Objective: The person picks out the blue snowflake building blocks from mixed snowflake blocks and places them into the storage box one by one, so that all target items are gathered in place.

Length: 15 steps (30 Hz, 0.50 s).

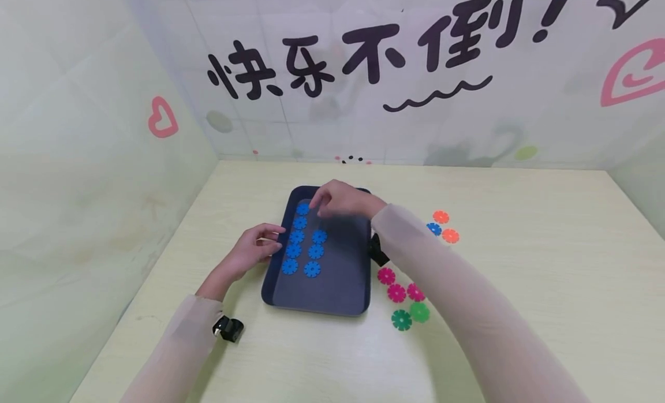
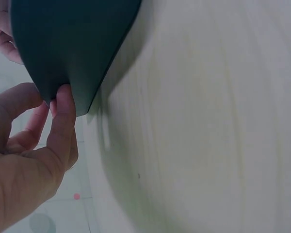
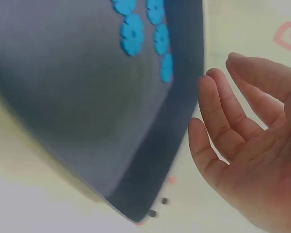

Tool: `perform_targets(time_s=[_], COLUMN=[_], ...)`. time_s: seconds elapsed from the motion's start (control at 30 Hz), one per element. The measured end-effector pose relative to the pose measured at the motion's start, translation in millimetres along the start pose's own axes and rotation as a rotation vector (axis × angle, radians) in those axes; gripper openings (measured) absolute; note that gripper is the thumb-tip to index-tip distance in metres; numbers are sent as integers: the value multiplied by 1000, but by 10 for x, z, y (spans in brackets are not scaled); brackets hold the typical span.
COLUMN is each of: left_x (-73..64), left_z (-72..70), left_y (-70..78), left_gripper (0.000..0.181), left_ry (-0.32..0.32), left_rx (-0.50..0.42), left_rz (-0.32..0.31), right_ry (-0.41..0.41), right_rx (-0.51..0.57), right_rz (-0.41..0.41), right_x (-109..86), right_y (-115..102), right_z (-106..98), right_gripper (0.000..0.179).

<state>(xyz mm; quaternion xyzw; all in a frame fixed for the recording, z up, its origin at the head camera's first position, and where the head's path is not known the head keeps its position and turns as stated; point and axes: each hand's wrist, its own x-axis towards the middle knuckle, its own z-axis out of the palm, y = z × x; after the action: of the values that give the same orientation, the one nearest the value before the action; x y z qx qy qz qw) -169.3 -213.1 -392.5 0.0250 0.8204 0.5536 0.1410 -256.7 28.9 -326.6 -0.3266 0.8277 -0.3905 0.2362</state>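
A dark rectangular tray (image 1: 340, 282) lies on the table with blue flower-shaped discs (image 1: 296, 237) in two columns at its left side. The left column is longer; three discs (image 1: 315, 251) show in the other. My left hand (image 1: 251, 252) holds the tray's left rim, with bent fingertips at the edge and outer wall in the left wrist view. My right hand (image 1: 340, 199) hovers over the tray's far part, beside the top of the columns. Its fingers (image 3: 213, 104) are loosely bent in the right wrist view, and I see nothing between them.
Right of the tray lie pink discs (image 1: 396, 293), a light green disc (image 1: 419, 312) and a dark green disc (image 1: 402, 320). Farther back are two orange discs (image 1: 450, 236) and a blue disc (image 1: 433, 229), partly behind the right sleeve (image 1: 447, 270). A printed wall backs the table.
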Motion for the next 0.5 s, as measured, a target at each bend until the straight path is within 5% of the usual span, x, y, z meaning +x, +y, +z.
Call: perform_targets(time_s=[0.27, 0.5], left_x=[-17, -24], left_z=[1, -2], left_y=[-2, -1], left_gripper=[36, 36], left_ry=[4, -1], left_rx=[1, -1], left_rz=[1, -2], right_ry=[11, 97], right_rx=[-78, -91], right_rz=[-64, 29], right_x=[-287, -655], right_y=[-78, 57], right_z=[-264, -527], right_gripper=[24, 26])
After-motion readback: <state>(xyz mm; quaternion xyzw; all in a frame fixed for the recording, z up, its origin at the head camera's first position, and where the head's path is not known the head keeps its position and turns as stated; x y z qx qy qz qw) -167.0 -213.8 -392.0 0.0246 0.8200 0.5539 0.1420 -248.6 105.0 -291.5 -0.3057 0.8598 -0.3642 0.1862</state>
